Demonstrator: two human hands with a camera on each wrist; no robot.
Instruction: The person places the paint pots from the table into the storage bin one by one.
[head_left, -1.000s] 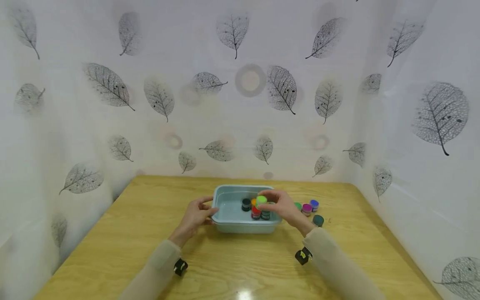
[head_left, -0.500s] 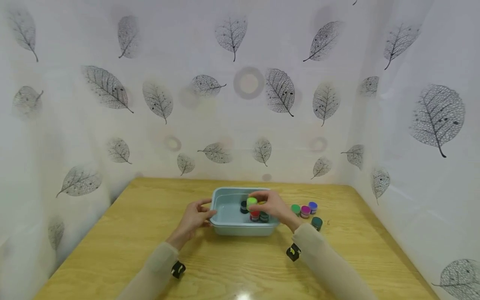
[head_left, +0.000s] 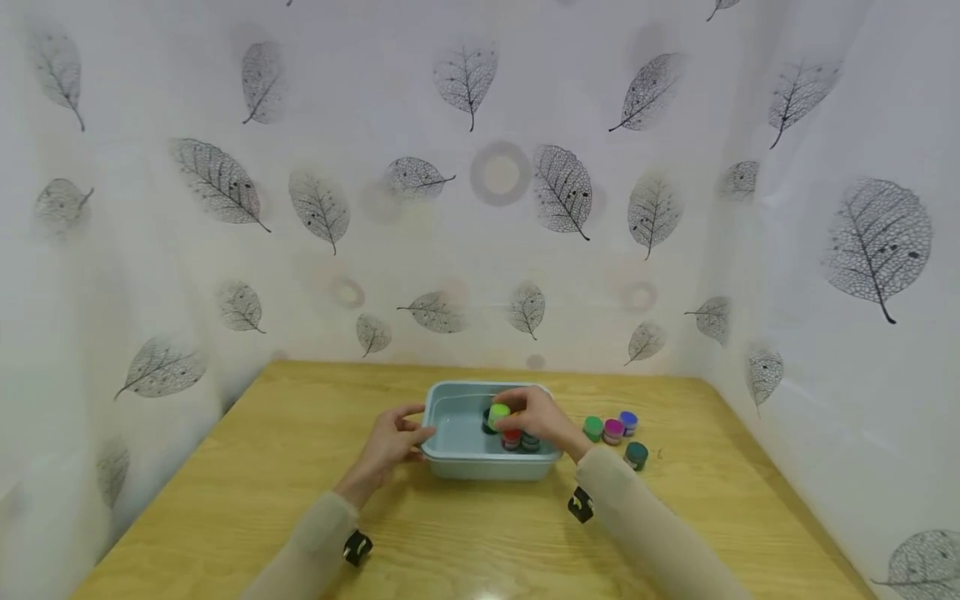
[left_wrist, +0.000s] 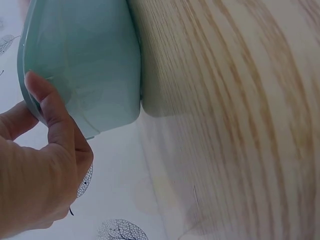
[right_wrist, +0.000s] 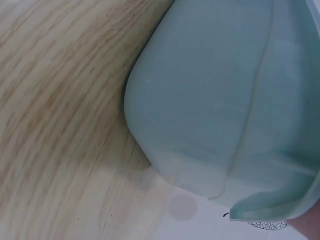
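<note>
The lime jar [head_left: 499,413] is inside the outline of the tub [head_left: 491,471], in its right half, upright or nearly so; the right hand [head_left: 538,418] has it pinched between thumb and fingers, with the gap closed just to the jar's width; whether its base touches something below, I cannot tell. Just beside it, in the tub, are the red jar [head_left: 512,442], the dark jar [head_left: 529,443] and the black jar [head_left: 488,424], which is partly covered from me; the left hand [head_left: 392,437] holds the tub's left rim, thumb on one side and fingers on the other.

From here, I think the danger is the crowding; if the lime jar is let go above a neighbour's lid, it could tip and roll, or knock the black jar over; a wrist held too low could also press the right rim and slide the tub, should the left grip be too loose. To the right, on the worktop [head_left: 465,533], stand the green jar [head_left: 593,428], the purple jar [head_left: 612,432] and the blue jar [head_left: 628,423] close together; the teal jar [head_left: 636,456] is nearer to the person, where a careless sleeve [head_left: 637,508] could brush it; behind all hangs a leaf-printed curtain [head_left: 450,250].
</note>
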